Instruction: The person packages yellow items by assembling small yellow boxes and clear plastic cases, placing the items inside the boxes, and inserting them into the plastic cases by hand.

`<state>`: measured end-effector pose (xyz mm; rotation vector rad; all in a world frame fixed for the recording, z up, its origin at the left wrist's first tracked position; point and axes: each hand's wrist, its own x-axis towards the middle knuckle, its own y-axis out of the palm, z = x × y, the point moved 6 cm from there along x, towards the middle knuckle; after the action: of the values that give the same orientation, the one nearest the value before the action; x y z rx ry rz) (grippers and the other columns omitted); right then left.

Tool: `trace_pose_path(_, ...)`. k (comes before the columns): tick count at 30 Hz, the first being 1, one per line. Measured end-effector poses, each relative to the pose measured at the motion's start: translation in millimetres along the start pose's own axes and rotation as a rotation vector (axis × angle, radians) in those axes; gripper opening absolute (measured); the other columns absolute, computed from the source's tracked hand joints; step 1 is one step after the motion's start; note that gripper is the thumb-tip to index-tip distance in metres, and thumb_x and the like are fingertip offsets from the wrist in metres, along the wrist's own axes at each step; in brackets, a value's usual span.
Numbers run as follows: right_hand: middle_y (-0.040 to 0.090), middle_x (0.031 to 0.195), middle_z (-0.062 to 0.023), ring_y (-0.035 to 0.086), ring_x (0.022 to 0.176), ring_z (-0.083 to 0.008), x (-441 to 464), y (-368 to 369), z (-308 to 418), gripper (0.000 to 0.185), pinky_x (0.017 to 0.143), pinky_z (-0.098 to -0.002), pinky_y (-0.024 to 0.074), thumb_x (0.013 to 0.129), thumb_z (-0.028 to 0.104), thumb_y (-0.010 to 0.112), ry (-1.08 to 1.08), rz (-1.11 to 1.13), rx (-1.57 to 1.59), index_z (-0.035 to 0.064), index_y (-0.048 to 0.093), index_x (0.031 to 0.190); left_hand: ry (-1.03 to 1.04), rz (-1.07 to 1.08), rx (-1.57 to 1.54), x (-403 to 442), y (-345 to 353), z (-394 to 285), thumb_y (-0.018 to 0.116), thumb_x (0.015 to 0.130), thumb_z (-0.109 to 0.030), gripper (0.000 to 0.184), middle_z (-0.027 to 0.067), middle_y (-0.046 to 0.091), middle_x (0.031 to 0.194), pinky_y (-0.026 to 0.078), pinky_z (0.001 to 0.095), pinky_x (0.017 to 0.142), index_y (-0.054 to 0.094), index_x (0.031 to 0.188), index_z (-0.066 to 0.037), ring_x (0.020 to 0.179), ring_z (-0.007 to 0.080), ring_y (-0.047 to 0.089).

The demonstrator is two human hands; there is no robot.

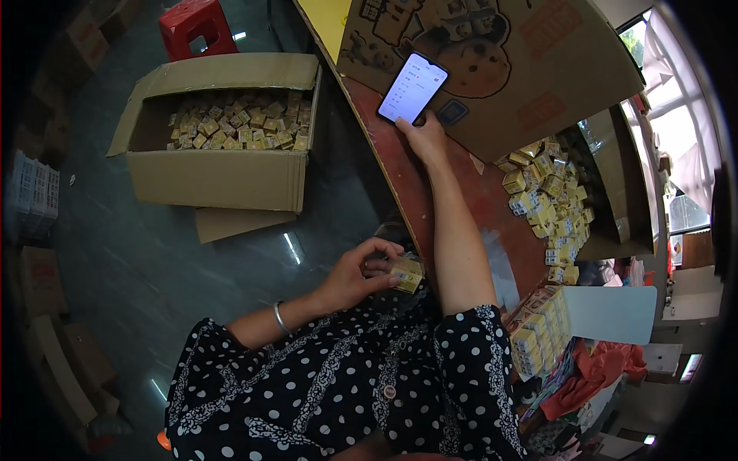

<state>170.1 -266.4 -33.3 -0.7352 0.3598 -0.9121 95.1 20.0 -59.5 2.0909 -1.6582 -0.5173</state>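
Observation:
My left hand point(360, 275), with a silver bangle on the wrist, has its thumb and fingers closed on a small yellow box point(407, 275) just above my lap. Farther out over the red table, my right hand point(424, 138) grips a smartphone point(413, 88) by its lower end. The phone's screen is lit with a white page of text lines, too small to read. Behind the phone stands a large printed carton point(530, 69) with a cartoon animal on its side.
On the red table point(461, 200), a heap of small yellow boxes point(550, 192) spills beside the carton. A display tray point(538, 334) of similar boxes stands near my right elbow. An open cardboard box point(219, 177) on the floor holds many more. Behind it is a red stool point(196, 31).

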Motion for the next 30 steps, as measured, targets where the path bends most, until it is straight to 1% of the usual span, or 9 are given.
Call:
trace_pose_path(2, 0.072, 0.112, -0.0177, 0.069, 0.103, -0.0309, -0.8, -0.9, -1.2, 0.056, 0.092, -0.0384, 0.0523, 0.073, 0.027, 0.079, 0.041, 0.008, -0.027, -0.0016, 0.062, 0.117, -0.001, 0.000, -0.006, 0.6, -0.2, 0.0, 0.071, 0.089, 0.005, 0.033, 0.0135, 0.050, 0.140, 0.055, 0.0328, 0.102, 0.053, 0.115, -0.004, 0.121, 0.0203, 0.060)
trace_pose_path(4, 0.073, 0.108, -0.0166, 0.070, 0.100, -0.0288, 1.7, 3.3, -6.5, 0.051, 0.090, -0.0377, 0.0528, 0.074, 0.022, 0.074, -0.015, 0.027, 0.101, -0.0020, 0.062, 0.118, -0.004, 0.002, -0.010, 1.0, 0.3, -0.1, 0.070, 0.090, 0.005, 0.033, 0.0137, 0.050, 0.141, 0.055, 0.0330, 0.102, 0.053, 0.115, -0.004, 0.122, 0.0207, 0.059)
trace_pose_path(5, 0.073, 0.108, -0.0166, 0.070, 0.100, -0.0288, 3.5, 4.1, -10.7, 0.051, 0.090, -0.0377, 0.0528, 0.074, 0.022, 0.074, -0.014, 0.027, 0.101, -0.0020, 0.062, 0.118, -0.009, 0.004, -0.011, 1.1, 1.0, -0.4, 0.070, 0.090, 0.005, 0.032, 0.0138, 0.050, 0.141, 0.055, 0.0332, 0.102, 0.052, 0.115, -0.004, 0.122, 0.0210, 0.059)
trace_pose_path(11, 0.072, 0.103, -0.0147, 0.070, 0.096, -0.0268, -2.2, 5.6, -6.8, 0.057, 0.087, -0.0376, 0.0539, 0.070, 0.025, 0.084, -0.074, 0.013, 0.080, -0.0013, 0.062, 0.116, -0.013, 0.006, -0.008, 1.5, 0.8, 3.9, 0.070, 0.090, 0.005, 0.033, 0.0137, 0.050, 0.141, 0.055, 0.0335, 0.102, 0.052, 0.115, -0.004, 0.122, 0.0217, 0.059)
trace_pose_path(14, 0.072, 0.106, -0.0130, 0.069, 0.095, -0.0236, -4.7, 7.3, -4.3, 0.061, 0.086, -0.0337, 0.0534, 0.072, 0.026, 0.088, -0.099, -0.007, 0.049, -0.0008, 0.062, 0.120, -0.017, 0.006, -0.003, 1.7, -0.2, 3.8, 0.070, 0.090, 0.004, 0.033, 0.0136, 0.049, 0.141, 0.055, 0.0336, 0.101, 0.052, 0.116, -0.005, 0.122, 0.0218, 0.060)
trace_pose_path(16, 0.072, 0.112, -0.0158, 0.069, 0.102, -0.0287, -3.6, 8.3, -3.2, 0.064, 0.091, -0.0371, 0.0527, 0.072, 0.029, 0.087, -0.096, -0.064, -0.052, 0.0005, 0.061, 0.123, -0.020, 0.006, -0.004, 1.7, -0.6, 3.6, 0.071, 0.090, 0.004, 0.033, 0.0135, 0.049, 0.141, 0.055, 0.0337, 0.101, 0.052, 0.116, -0.005, 0.122, 0.0218, 0.060)
trace_pose_path(20, 0.070, 0.119, -0.0182, 0.067, 0.109, -0.0336, -9.0, 5.5, 5.3, 0.067, 0.095, -0.0408, 0.0509, 0.072, 0.035, 0.086, -0.064, -0.109, -0.091, 0.0021, 0.061, 0.126, -0.010, 0.002, 0.020, 2.1, -1.9, 2.5, 0.071, 0.090, 0.004, 0.034, 0.0135, 0.049, 0.141, 0.055, 0.0338, 0.101, 0.052, 0.116, -0.004, 0.121, 0.0220, 0.060)
trace_pose_path(22, 0.065, 0.121, -0.0211, 0.061, 0.115, -0.0397, -9.9, 5.5, 6.1, 0.065, 0.096, -0.0479, 0.0497, 0.072, 0.039, 0.084, -0.056, -0.102, -0.073, 0.0020, 0.060, 0.120, -0.009, -0.003, 0.021, 2.2, -3.0, 3.4, 0.071, 0.089, 0.004, 0.034, 0.0135, 0.049, 0.141, 0.055, 0.0338, 0.101, 0.052, 0.116, -0.004, 0.120, 0.0220, 0.061)
trace_pose_path(30, 0.064, 0.122, -0.0208, 0.061, 0.116, -0.0400, -9.4, 6.6, 6.0, 0.064, 0.096, -0.0502, 0.0492, 0.073, 0.039, 0.084, -0.032, -0.118, -0.097, 0.0034, 0.060, 0.120, -0.020, -0.003, -0.030, 2.0, -3.4, 4.1, 0.070, 0.089, 0.006, 0.034, 0.0132, 0.048, 0.141, 0.056, 0.0330, 0.099, 0.052, 0.117, -0.004, 0.119, 0.0223, 0.062)
